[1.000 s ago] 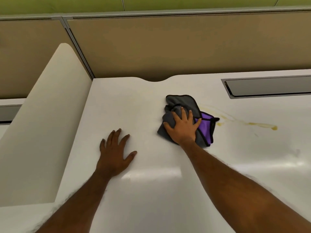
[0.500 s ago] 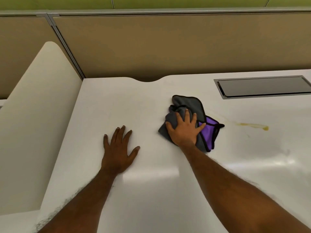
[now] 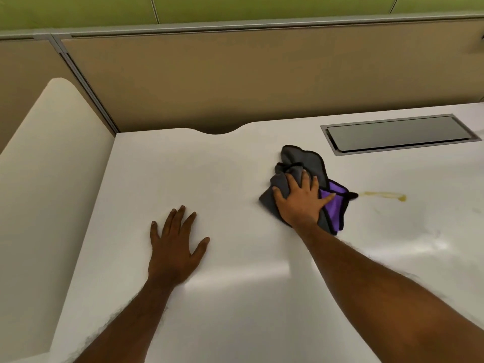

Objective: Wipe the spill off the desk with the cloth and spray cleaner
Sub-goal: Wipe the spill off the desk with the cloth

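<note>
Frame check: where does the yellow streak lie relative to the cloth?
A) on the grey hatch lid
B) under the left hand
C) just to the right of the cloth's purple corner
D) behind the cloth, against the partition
C: the yellow streak lies on the desk just right of the purple corner of the cloth, which the right hand presses down.

Under the fingers [image 3: 305, 179] of the right hand [image 3: 301, 203] part of the cloth [image 3: 303, 158] is hidden, and the spill [image 3: 382, 195] right of them perhaps runs beneath it.
</note>
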{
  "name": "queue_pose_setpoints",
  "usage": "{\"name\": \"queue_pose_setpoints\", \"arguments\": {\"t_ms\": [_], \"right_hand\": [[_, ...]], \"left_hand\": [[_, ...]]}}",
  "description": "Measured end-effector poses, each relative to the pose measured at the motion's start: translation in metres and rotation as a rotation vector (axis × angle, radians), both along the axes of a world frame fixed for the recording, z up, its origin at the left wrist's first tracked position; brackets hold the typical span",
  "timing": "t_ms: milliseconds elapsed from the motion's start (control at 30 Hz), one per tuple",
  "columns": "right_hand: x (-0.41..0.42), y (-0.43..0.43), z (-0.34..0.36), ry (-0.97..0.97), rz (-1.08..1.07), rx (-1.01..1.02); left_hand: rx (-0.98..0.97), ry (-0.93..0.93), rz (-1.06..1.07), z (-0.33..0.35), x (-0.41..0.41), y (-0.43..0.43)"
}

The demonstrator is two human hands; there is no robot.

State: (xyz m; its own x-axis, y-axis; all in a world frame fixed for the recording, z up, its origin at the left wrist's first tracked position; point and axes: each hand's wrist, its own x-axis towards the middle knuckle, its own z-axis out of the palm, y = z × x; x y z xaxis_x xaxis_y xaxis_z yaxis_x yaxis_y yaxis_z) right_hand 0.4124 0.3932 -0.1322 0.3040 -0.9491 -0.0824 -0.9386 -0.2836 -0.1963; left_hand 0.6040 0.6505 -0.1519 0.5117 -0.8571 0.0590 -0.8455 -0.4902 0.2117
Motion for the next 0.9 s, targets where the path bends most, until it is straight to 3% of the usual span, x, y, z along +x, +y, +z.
{"name": "queue_pose_setpoints", "arguments": {"t_ms": [133, 333, 400, 667, 800, 900], "right_hand": [[0.023, 0.003, 0.002, 0.040, 0.032, 0.022], [0.048, 0.019, -0.005, 0.043, 0.642, -0.034], [0.040, 0.008, -0.004, 0.042, 0.713, -0.021], [-0.021, -0.036, -0.004, -0.015, 0.118, -0.019], [-0.007, -0.026, -0.003, 0.035, 0.146, -0.010], [0.004, -0.006, -0.005, 0.040, 0.389, -0.034]], "left_hand": [[0.001, -0.002, 0.004, 0.000, 0.001, -0.001], [0.016, -0.010, -0.003, 0.002, 0.002, -0.001], [0.024, 0.000, -0.008, 0.002, 0.003, -0.001], [0.016, 0.010, -0.062, 0.012, 0.006, -0.020], [0.037, 0.032, -0.122, 0.015, -0.003, -0.056], [0.028, 0.064, -0.085, 0.014, -0.017, -0.082]]}}
